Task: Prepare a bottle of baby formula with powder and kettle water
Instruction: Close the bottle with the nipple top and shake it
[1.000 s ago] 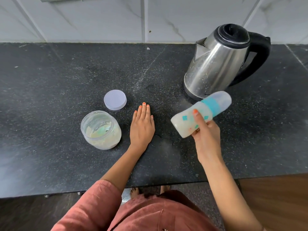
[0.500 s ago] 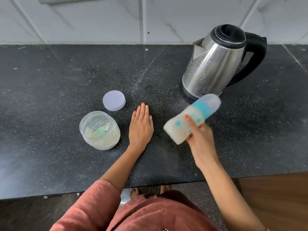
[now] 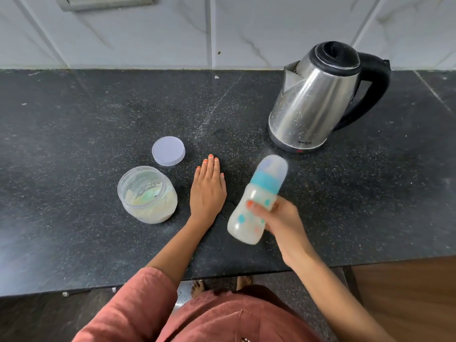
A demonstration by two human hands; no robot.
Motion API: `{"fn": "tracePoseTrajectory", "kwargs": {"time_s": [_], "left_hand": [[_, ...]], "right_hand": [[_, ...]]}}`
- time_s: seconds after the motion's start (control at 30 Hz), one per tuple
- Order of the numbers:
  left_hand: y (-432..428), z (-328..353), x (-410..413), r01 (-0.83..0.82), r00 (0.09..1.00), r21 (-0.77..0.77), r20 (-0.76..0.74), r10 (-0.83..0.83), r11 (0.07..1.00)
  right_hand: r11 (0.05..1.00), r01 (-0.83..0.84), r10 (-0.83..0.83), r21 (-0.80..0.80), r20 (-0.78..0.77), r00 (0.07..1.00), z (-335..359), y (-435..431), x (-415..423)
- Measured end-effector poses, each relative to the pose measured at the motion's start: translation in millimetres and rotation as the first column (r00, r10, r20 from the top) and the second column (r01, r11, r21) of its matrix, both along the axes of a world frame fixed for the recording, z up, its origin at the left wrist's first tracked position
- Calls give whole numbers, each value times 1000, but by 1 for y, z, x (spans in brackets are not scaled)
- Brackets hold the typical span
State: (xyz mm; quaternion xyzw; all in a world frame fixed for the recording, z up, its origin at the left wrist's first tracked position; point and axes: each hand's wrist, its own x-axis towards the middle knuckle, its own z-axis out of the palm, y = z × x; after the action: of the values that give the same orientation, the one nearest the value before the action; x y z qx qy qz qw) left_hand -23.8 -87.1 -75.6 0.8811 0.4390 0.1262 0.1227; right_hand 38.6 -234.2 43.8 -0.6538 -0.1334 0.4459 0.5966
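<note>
Bottle, moved: the clear plastic baby bottle with a turquoise collar, domed cap and milky fill (image 3: pixel 261 193) now stands steeper than a second ago, when it lay nearly level. It has also drawn back from the steel electric kettle with a black lid and handle (image 3: pixel 313 102), and it is blurred mid-swing.
Bottle, place: in the air in front of the kettle, cap end pointing towards the kettle's base and not touching it.
Right hand (image 3: pixel 281 225): fingers curled round the bottle's lower body, in front of the kettle.
Left hand (image 3: pixel 208 191): flat on the black speckled stone counter (image 3: pixel 74 119), fingers straight and together, holding nothing. It lies left of the kettle and in front of it, as before.
Unmoved: the open clear plastic powder jar (image 3: pixel 148 193) and its round pale lid (image 3: pixel 168 151), both farther left of the kettle than the flat hand.
Done, as I judge it: powder and water are in and the bottle is capped, since the contents look cloudy.
Left: finish shaking until the mix is even, set the bottle down, and probably put the lid back on the jar.
</note>
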Motion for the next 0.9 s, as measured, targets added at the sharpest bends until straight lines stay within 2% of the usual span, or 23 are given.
{"fn": "tracePoseTrajectory", "kwargs": {"time_s": [0.03,0.1,0.2,0.27,0.3,0.37,0.43,0.47,0.53,0.63,0.7,0.73,0.8,0.87,0.9], "left_hand": [[0,0,0,-1,1000,0,-1,1,1000],[0,1,-1,-4,1000,-2,-6,4,1000],[0,1,0,-8,1000,-4,-6,8,1000],[-1,2,0,-10,1000,-5,-5,10,1000],[-1,3,0,-9,1000,-7,-10,9,1000],[0,2,-1,-8,1000,-10,-9,7,1000],[0,3,0,-10,1000,-13,2,10,1000],[-1,4,0,-12,1000,-15,2,12,1000],[-1,5,0,-11,1000,-14,-5,10,1000],[-1,4,-1,-16,1000,-8,-9,16,1000],[-2,4,-1,-15,1000,-5,-23,15,1000],[-2,4,-1,-15,1000,-7,-27,15,1000],[-1,4,-1,-15,1000,-10,-25,15,1000],[-1,5,0,-11,1000,-8,-21,11,1000],[-1,5,0,-11,1000,-7,-22,11,1000]], "right_hand": [[997,-66,68,-38,46,997,0,-3,-1],[999,-44,45,-13,62,997,4,-2,6],[953,245,-218,178,-158,963,12,10,22],[904,347,-301,249,-205,931,14,14,26],[922,306,-277,239,-148,949,14,13,24],[988,78,-82,133,23,996,14,6,14],[991,-133,129,22,136,982,13,-3,6],[987,-159,156,6,158,975,14,-5,7],[996,-59,53,68,94,994,16,-2,15],[926,294,-259,235,-170,951,18,11,33],[889,364,-311,278,-219,925,16,14,34],[912,317,-276,261,-182,944,14,13,30],[986,89,-82,140,-53,995,10,5,18],[992,-121,119,24,61,991,7,-4,8],[989,-148,147,9,81,986,8,-5,8]]}}
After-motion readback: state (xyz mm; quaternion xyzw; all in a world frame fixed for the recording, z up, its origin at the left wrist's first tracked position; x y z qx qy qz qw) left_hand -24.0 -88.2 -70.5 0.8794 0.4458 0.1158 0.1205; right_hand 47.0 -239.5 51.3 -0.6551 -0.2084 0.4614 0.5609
